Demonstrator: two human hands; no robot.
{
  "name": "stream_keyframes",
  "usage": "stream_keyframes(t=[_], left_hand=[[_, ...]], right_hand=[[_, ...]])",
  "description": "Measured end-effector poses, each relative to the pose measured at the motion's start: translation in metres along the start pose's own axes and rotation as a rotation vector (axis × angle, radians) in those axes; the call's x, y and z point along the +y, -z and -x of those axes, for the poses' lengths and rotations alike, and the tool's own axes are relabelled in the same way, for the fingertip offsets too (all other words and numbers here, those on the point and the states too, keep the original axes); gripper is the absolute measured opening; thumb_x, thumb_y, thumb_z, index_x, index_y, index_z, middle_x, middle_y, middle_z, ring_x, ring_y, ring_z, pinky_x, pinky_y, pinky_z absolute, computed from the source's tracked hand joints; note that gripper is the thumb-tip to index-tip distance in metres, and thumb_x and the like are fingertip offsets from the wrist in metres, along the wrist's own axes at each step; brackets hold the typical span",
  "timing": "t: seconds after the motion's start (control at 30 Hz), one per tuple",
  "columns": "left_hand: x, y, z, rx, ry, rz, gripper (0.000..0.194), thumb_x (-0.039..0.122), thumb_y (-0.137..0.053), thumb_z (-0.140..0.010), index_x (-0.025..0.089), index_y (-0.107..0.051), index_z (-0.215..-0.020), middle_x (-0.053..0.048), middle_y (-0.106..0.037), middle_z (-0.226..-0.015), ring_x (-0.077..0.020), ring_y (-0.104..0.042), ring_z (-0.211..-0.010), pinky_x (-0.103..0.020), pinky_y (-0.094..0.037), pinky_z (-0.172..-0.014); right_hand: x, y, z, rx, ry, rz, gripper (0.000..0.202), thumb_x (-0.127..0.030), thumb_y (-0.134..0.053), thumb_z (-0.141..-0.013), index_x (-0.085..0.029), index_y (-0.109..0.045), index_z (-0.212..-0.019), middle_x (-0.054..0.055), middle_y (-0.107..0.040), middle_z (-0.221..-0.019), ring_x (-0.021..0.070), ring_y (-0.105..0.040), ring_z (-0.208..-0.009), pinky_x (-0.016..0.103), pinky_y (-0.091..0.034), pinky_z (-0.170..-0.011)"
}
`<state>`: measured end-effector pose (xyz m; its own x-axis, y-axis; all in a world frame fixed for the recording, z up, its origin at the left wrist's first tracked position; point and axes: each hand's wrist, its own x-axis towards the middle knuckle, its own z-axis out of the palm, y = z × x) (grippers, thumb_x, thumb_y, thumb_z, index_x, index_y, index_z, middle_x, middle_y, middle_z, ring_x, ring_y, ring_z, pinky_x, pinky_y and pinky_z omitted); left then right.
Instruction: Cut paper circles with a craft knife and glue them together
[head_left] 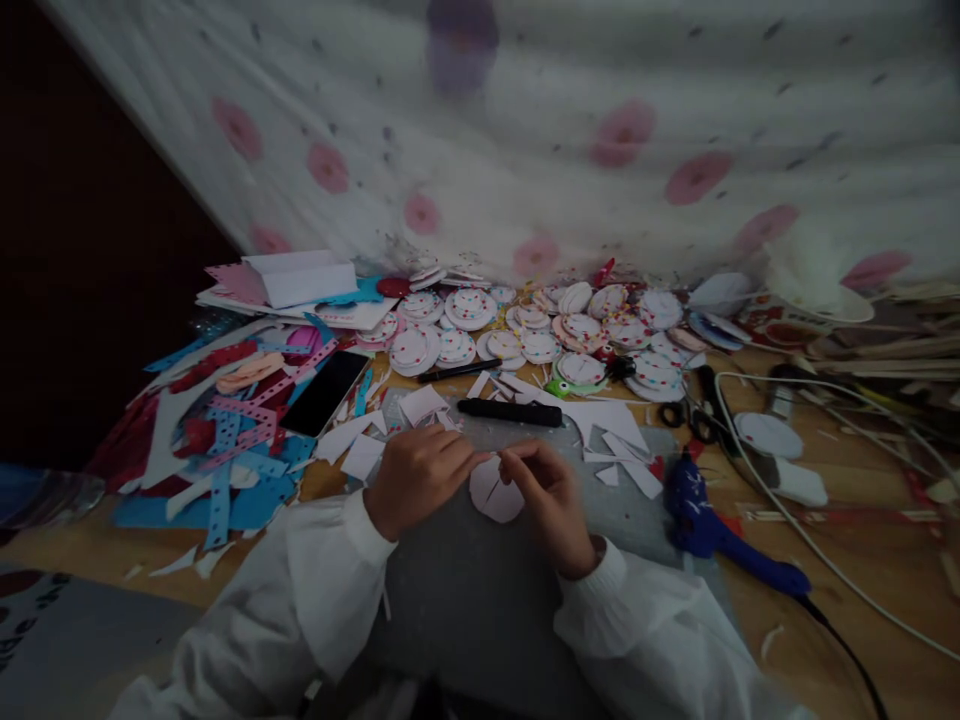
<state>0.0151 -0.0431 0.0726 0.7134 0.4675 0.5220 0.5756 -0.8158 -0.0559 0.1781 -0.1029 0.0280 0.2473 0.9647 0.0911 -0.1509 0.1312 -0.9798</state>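
My left hand point(422, 473) and my right hand point(546, 497) meet over the grey mat point(472, 610), fingertips nearly touching. Both are closed in a pinch; whatever sits between the fingers is too small and dim to name. Just below the fingertips is a white paper disc point(495, 503) with a dark line across it; whether the fingers touch it I cannot tell. Behind the hands lies a thick black pen-shaped tool point(510, 411). White paper offcuts point(364, 457) are scattered beside my left hand, and more paper scraps point(626, 455) lie past my right.
Several round decorated paper pieces point(470, 308) are piled at the back. Coloured strips point(219, 480) and a phone point(328, 392) lie left. At right are a blue glue gun point(697, 515) with its black cord, scissors point(703, 425), a white cable point(795, 540) and wooden sticks point(892, 350).
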Motion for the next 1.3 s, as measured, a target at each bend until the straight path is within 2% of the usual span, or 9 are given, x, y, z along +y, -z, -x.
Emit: stream_keyframes(t=[0.1, 0.17, 0.27, 0.33, 0.43, 0.63, 0.87, 1.07, 1.3], left_hand=[[-0.007, 0.012, 0.006, -0.098, 0.044, -0.008, 0.035, 0.035, -0.048, -0.096, 0.017, -0.060, -0.069, -0.001, -0.061, -0.063, -0.0142, -0.058, -0.061, -0.027, -0.035, -0.056], [-0.011, 0.023, 0.014, -0.140, 0.070, -0.015, 0.033, 0.035, -0.046, -0.097, 0.017, -0.063, -0.075, -0.001, -0.064, -0.066, -0.0144, -0.060, -0.064, -0.026, -0.037, -0.057], [-0.010, 0.039, 0.028, -0.164, 0.087, -0.015, 0.033, 0.034, -0.043, -0.098, 0.018, -0.064, -0.079, 0.000, -0.065, -0.067, -0.0137, -0.062, -0.064, -0.025, -0.039, -0.058], [-0.006, 0.047, 0.037, -0.145, 0.107, -0.018, 0.035, 0.034, -0.042, -0.099, 0.018, -0.062, -0.074, 0.000, -0.064, -0.064, -0.0129, -0.060, -0.060, -0.025, -0.037, -0.054], [0.002, 0.055, 0.049, -0.100, 0.133, -0.001, 0.040, 0.036, -0.043, -0.098, 0.017, -0.056, -0.065, 0.002, -0.058, -0.057, -0.0117, -0.057, -0.054, -0.026, -0.033, -0.051], [0.014, 0.065, 0.063, -0.051, 0.126, 0.084, 0.042, 0.038, -0.046, -0.097, 0.017, -0.053, -0.061, 0.003, -0.054, -0.052, -0.0100, -0.052, -0.048, -0.025, -0.033, -0.050], [0.019, 0.068, 0.062, -0.007, 0.199, 0.403, 0.021, 0.033, -0.051, -0.096, 0.016, -0.064, -0.099, 0.000, -0.067, -0.070, -0.0097, -0.062, -0.060, -0.020, -0.046, -0.058], [0.018, 0.064, 0.057, 0.019, 0.059, 0.409, 0.021, 0.026, -0.047, -0.097, 0.017, -0.065, -0.092, 0.000, -0.068, -0.070, -0.0110, -0.064, -0.064, -0.021, -0.048, -0.061], [0.014, 0.058, 0.052, -0.028, 0.027, 0.521, 0.021, 0.025, -0.049, -0.096, 0.017, -0.066, -0.087, 0.000, -0.066, -0.068, -0.0113, -0.063, -0.061, -0.022, -0.046, -0.058]], right_hand=[[0.002, 0.003, -0.003, 0.027, 0.034, -0.025, 0.019, -0.039, -0.066, -0.084, -0.021, -0.061, -0.076, -0.002, -0.058, -0.068, 0.0120, -0.055, -0.064, 0.025, -0.046, -0.063], [0.001, 0.003, -0.002, 0.022, 0.040, -0.095, 0.017, -0.038, -0.065, -0.085, -0.022, -0.061, -0.082, 0.000, -0.064, -0.085, 0.0123, -0.059, -0.074, 0.026, -0.049, -0.068], [-0.003, -0.001, 0.004, -0.117, -0.012, -0.235, 0.017, -0.040, -0.060, -0.089, -0.023, -0.057, -0.087, 0.004, -0.067, -0.107, 0.0160, -0.064, -0.091, 0.032, -0.053, -0.079], [-0.008, -0.005, 0.012, -0.211, -0.041, -0.295, 0.017, -0.041, -0.055, -0.092, -0.024, -0.053, -0.088, 0.005, -0.070, -0.105, 0.0176, -0.067, -0.092, 0.037, -0.053, -0.082], [-0.014, -0.010, 0.022, -0.245, -0.034, -0.310, 0.017, -0.040, -0.054, -0.093, -0.024, -0.050, -0.088, 0.005, -0.073, -0.099, 0.0169, -0.068, -0.086, 0.038, -0.052, -0.082], [-0.026, -0.009, 0.041, -0.153, 0.017, -0.299, 0.014, -0.034, -0.054, -0.094, -0.023, -0.052, -0.086, 0.003, -0.074, -0.091, 0.0142, -0.067, -0.076, 0.032, -0.052, -0.074], [-0.043, -0.006, 0.066, 0.012, 0.014, -0.245, 0.017, -0.032, -0.055, -0.094, -0.022, -0.055, -0.081, 0.003, -0.075, -0.087, 0.0133, -0.067, -0.075, 0.029, -0.055, -0.071], [-0.050, -0.005, 0.071, 0.134, -0.045, -0.198, 0.020, -0.036, -0.062, -0.090, -0.022, -0.053, -0.078, 0.004, -0.075, -0.081, 0.0159, -0.069, -0.070, 0.030, -0.057, -0.065], [-0.055, 0.000, 0.062, 0.139, -0.090, -0.166, 0.023, -0.039, -0.065, -0.087, -0.021, -0.054, -0.077, 0.005, -0.075, -0.077, 0.0154, -0.068, -0.065, 0.029, -0.057, -0.061]])
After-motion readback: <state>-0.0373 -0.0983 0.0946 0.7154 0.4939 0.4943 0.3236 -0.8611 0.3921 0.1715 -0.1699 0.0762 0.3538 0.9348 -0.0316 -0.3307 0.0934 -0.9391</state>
